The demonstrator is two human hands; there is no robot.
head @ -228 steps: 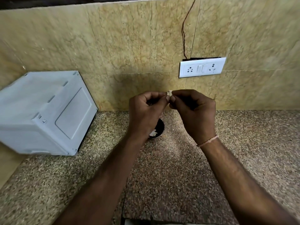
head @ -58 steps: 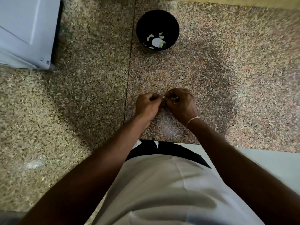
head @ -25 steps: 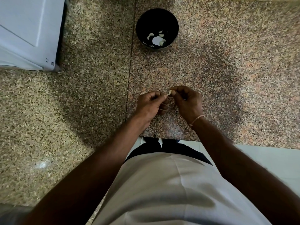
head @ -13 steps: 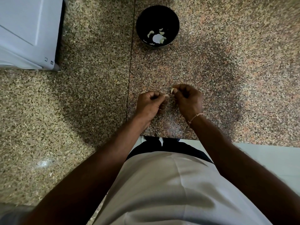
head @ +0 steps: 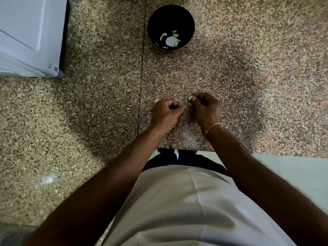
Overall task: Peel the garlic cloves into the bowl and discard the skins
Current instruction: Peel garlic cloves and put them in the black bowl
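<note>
I am holding a garlic clove (head: 190, 98) pinched at the fingertips of my right hand (head: 205, 108), while my left hand (head: 166, 113), just beside it, is curled around a scrap that is probably skin. The peeling step is nearly over, I judge; next I am reaching for the black bowl (head: 190, 22) farther back on the tabletop (head: 257, 71).

Layout on the counter (head: 88, 121)

The bowl (head: 186, 18) is set near the counter's far edge, with peeled cloves (head: 175, 43) lying in it. An appliance (head: 30, 36) is placed at the far left corner. Both hands are held above the near edge, the left hand (head: 166, 114) beside the right hand (head: 206, 109), apart.
</note>
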